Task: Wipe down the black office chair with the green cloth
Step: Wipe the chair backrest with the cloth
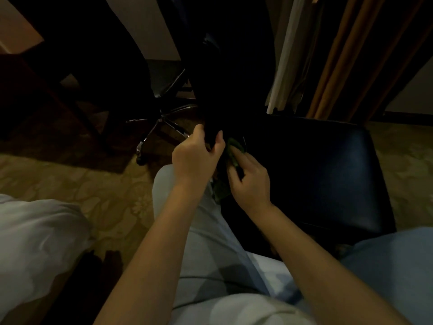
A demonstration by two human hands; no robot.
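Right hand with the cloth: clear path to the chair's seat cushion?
Probably yes. The right hand holds the green cloth at the seat cushion's near edge, and nothing lies on the cushion. The left hand grips the dark chair part beside it.

green cloth (233, 152): mostly hidden between right hand (249, 181) and left hand (195, 158) | black office chair (323, 165): backrest lost in darkness, cut by top edge | chrome chair base (161, 124): partly hidden
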